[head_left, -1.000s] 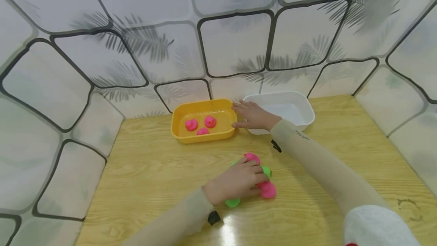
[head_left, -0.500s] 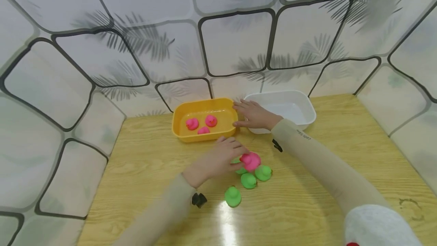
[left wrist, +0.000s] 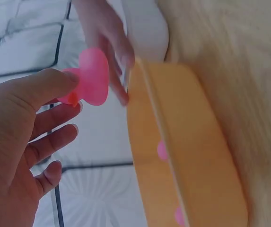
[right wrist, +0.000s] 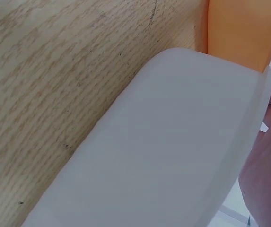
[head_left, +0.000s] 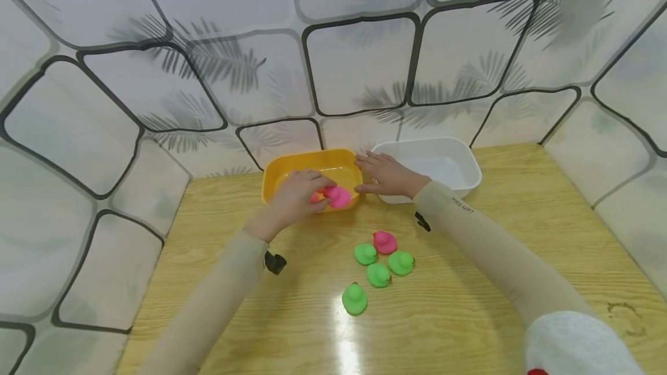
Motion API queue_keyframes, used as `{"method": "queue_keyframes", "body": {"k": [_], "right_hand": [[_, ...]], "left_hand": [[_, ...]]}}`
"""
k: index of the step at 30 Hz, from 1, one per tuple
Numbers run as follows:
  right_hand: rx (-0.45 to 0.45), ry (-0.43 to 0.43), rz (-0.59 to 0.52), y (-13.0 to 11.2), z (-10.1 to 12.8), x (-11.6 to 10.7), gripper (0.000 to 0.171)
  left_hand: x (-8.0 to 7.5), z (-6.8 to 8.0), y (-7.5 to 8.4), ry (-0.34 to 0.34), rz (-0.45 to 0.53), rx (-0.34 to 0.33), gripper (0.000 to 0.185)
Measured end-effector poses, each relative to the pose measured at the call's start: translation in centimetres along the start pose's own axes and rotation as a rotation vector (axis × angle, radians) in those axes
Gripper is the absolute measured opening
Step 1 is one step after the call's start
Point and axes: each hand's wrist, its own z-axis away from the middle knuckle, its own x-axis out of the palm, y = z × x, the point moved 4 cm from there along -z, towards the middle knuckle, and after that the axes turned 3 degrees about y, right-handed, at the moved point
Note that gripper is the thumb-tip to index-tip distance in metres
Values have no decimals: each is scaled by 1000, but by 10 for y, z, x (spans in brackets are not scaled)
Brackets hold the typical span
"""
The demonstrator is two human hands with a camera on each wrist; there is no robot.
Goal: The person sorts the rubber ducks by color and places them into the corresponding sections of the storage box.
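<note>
Left hand: I'm pinching a pink duck over the yellow tub.
Right hand: I'm resting it flat, fingers spread, touching both tubs' rims.

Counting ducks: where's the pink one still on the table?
Head view: the pink duck sits mid-table, rearmost of the cluster, touching the green ducks.

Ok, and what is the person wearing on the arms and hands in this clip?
Both hands are bare. The left arm and the right arm are each covered to the wrist by a snug beige sleeve. The right sleeve carries small dark lettering near the wrist, too small to read. A small black device shows at each wrist, left and right. No rings or gloves show.
</note>
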Motion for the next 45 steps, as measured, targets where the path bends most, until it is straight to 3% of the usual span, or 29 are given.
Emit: {"method": "queue_keyframes", "body": {"k": [4,10,21,29,35,42,45], "right_hand": [[0,-1,-1,2,0,0,81],[5,-4,10,2,0,0,81],[1,-8,1,-2,1,1,80],[1,-16,23,1,0,2,81],[14,-24,21,3,0,2,82],[16,-27,9,2,0,2,82],[20,-29,14,2,-1,2,82]], "left_hand": [[-8,-7,-22,33,15,-27,28],[-4,-13,-41,-19,40,-93,29],[25,-14,-50,-125,71,-166,29],[36,-7,-53,-148,106,-212,29],[37,-2,-40,-117,52,-150,27],[42,7,-17,-73,137,-54,20],[46,11,-6,-36,123,3,19]]}}
